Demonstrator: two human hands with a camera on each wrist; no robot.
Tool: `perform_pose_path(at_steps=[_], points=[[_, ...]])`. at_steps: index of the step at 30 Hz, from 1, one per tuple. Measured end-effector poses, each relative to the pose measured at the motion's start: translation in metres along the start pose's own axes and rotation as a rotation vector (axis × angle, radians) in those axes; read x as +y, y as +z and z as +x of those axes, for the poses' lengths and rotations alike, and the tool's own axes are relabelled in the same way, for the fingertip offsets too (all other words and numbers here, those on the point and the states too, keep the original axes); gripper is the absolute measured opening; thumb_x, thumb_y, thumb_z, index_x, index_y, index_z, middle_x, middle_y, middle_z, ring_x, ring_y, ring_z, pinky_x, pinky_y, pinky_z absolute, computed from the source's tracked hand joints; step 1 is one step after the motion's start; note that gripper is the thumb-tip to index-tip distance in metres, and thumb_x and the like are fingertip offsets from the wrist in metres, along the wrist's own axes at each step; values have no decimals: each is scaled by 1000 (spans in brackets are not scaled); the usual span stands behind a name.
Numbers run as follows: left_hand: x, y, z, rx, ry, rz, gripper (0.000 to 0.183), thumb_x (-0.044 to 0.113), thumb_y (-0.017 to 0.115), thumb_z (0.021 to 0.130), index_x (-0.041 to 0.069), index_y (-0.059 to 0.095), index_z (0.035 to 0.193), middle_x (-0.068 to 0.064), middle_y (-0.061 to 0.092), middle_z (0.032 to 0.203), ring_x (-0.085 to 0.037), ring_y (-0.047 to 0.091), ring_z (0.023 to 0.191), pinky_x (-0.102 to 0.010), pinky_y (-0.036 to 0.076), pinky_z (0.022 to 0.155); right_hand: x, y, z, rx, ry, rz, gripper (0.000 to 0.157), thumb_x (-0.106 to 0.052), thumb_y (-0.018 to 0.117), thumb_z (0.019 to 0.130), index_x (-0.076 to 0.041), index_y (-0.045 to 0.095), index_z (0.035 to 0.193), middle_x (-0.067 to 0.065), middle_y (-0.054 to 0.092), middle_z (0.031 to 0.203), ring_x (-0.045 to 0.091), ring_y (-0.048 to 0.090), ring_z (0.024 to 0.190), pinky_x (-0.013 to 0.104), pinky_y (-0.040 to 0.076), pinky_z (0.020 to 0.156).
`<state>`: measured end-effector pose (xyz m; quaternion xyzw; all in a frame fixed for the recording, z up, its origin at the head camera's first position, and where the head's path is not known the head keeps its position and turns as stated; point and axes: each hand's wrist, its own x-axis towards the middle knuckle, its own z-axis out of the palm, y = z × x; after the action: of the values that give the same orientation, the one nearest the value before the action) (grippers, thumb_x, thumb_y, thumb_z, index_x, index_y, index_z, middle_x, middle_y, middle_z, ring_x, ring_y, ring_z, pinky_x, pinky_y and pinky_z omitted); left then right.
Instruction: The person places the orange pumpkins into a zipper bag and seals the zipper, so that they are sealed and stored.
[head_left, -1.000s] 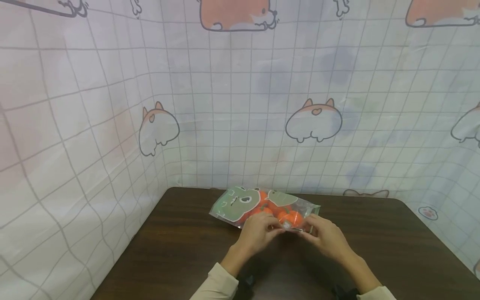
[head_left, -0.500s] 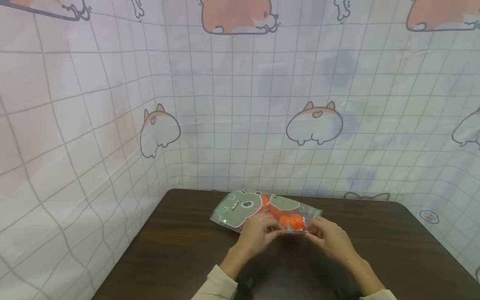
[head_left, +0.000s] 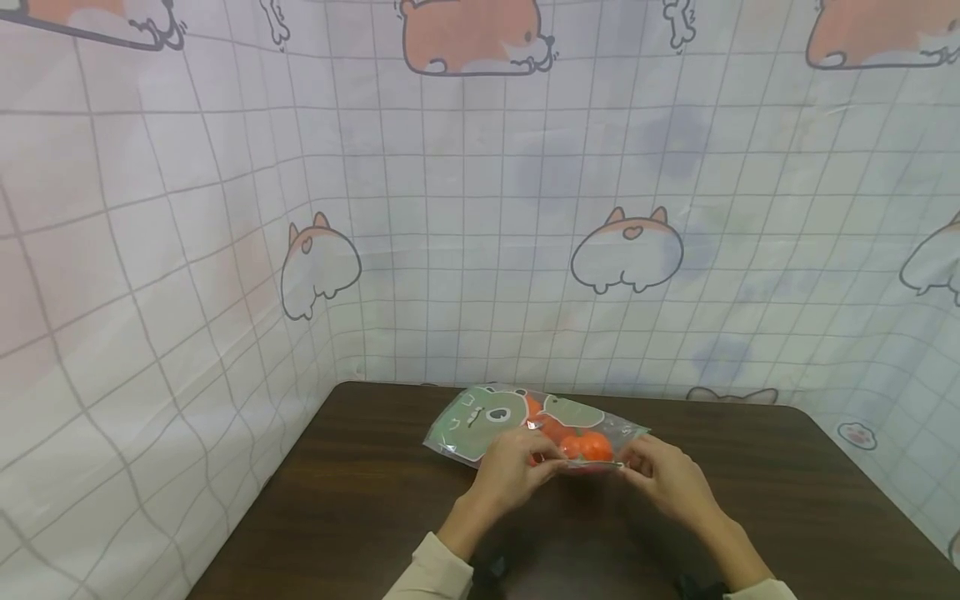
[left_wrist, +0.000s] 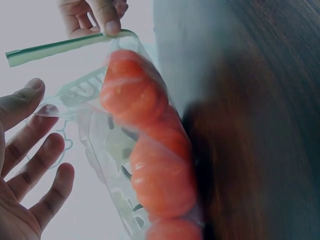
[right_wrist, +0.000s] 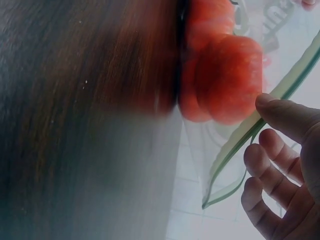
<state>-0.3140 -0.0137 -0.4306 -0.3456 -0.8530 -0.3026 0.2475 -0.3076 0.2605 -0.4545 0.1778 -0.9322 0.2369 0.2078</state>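
Note:
A clear zip bag (head_left: 470, 423) with a green bear print lies near the table's far edge. Inside are several orange, ribbed, pumpkin-like pieces (left_wrist: 162, 180). My left hand (head_left: 513, 468) pinches the clear film at the bag's near side between thumb and index finger; in the left wrist view its other fingers are spread. At the mouth's right part, my right hand (head_left: 670, 482) pinches the green zip strip (right_wrist: 235, 140), its thumb on top. The mouth gapes near the strip's end in the right wrist view. My left hand hides part of the bag in the head view.
The dark wooden table (head_left: 345, 500) extends around the bag on both sides. A white grid-patterned curtain (head_left: 480, 250) with cartoon dogs hangs behind the table and along its left and right sides.
My right hand has shifted slightly to the right along with the bag's right end. My left hand keeps nearly the same place. The head view has tilted up a little.

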Motion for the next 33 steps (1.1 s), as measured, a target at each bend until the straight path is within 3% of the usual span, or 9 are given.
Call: perform_pose_path(at_steps=[11,25,33], points=[[-1,-2,1,5,-11,-39,5,28,81,86,23,82,88,14,74,78,-6,67,81,-22,50,78,6,-1,1,6,21,-17,16,-19,83,83,-26,69,89,-15,61,79,-4,50,64,23,41,53],[-3,-9,3,11,-2,-16,5,28,82,86,22,81,86,13,75,81,-6,67,83,-27,53,83,11,-2,2,33,-2,-23,16,-20,84,82,-24,70,88,-14,61,82,-5,53,66,22,41,53],[-4,-14,3,28,7,-7,9,32,82,85,23,82,89,13,76,83,-8,65,79,-21,49,74,15,-5,0,9,15,-51,13,-22,82,84,-23,71,91,-12,62,85,-2,56,69,23,41,53]])
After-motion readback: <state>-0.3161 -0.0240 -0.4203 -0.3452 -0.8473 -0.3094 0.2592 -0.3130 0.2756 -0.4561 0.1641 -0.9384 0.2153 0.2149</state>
